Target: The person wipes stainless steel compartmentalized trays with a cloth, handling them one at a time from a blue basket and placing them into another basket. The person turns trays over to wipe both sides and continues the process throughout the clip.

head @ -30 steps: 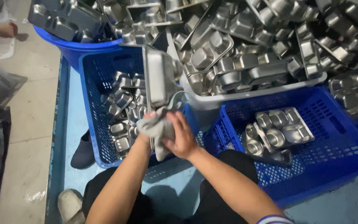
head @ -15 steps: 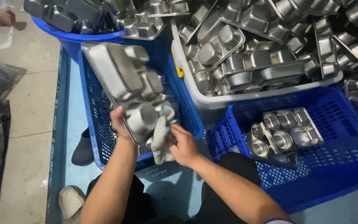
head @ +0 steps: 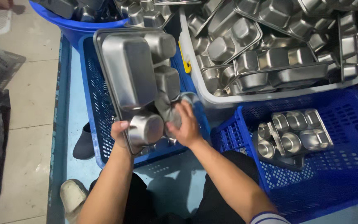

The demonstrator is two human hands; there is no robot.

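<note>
Steel tray [head: 139,79] underside-up betw. hands — left hand [head: 120,133] clamped on near edge, right hand [head: 184,124] w/ cloth [head: 167,108] against it.

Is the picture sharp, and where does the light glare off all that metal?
Head view: mostly sharp; soft glare streaks the underside of the steel tray held by the left hand, while the right hand presses a grey cloth to it. Bright glints dot the trays in the white tub. The person's shadow darkens the floor near the blue crate.
</note>
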